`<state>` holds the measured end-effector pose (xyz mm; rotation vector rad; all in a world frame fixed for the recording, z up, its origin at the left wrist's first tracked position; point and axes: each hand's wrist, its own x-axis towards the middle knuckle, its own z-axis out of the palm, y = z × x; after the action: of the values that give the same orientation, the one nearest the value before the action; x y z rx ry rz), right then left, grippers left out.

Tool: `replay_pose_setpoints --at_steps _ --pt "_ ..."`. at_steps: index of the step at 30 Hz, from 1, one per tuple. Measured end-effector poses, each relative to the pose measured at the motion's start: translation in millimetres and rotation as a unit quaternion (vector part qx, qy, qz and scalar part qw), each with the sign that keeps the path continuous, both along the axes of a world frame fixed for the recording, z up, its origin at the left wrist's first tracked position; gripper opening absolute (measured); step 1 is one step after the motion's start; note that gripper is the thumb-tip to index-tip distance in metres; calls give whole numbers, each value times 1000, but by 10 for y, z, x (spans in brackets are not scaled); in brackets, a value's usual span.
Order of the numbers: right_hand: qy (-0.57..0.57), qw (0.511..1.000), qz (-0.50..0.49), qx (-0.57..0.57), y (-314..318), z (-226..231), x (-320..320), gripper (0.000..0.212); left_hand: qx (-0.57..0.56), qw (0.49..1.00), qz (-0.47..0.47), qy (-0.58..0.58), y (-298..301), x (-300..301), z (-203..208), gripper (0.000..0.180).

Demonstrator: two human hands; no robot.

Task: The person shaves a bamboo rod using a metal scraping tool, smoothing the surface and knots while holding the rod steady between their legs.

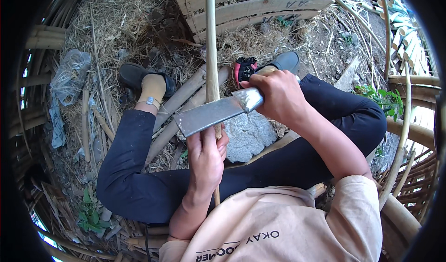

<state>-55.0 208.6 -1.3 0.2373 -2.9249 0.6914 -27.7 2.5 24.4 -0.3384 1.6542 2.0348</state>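
Note:
My right hand [278,94] is wrapped round the handle of a machete [209,115]. Its broad grey blade points left and lies across a long, pale wooden pole [211,53]. Just below the blade, my left hand [205,160] grips the pole, fingers closed, with the knuckles close under the cutting side. From the top of the view the pole runs down between my legs, and a thin end shows past my left wrist by my lap. The blade hides part of the pole, so whether it bites into the wood cannot be seen.
A large grey stone [248,139] lies between my legs, beside bamboo lengths [181,97]. Ahead stands a slatted wooden crate [255,11]. A plastic bag [72,74] lies at left. Cut bamboo [406,41] is piled far right. Something red and black [245,69] sits near my right shoe.

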Motion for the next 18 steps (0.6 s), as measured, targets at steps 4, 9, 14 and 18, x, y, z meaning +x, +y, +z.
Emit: replay_pose_setpoints --at_steps 4,9,14,18 --pt "29 1000 -1 9 32 -6 -69 10 -1 1000 -3 -3 -12 16 3 32" --pt "20 983 -180 27 507 8 -360 25 40 999 -36 -4 2 38 37 36" --pt "67 983 -172 -14 606 229 -374 23 77 994 -45 -55 -16 -106 -70 35" --pt "-56 989 -65 -122 278 213 -133 16 139 986 -54 -74 -140 -198 -125 37"
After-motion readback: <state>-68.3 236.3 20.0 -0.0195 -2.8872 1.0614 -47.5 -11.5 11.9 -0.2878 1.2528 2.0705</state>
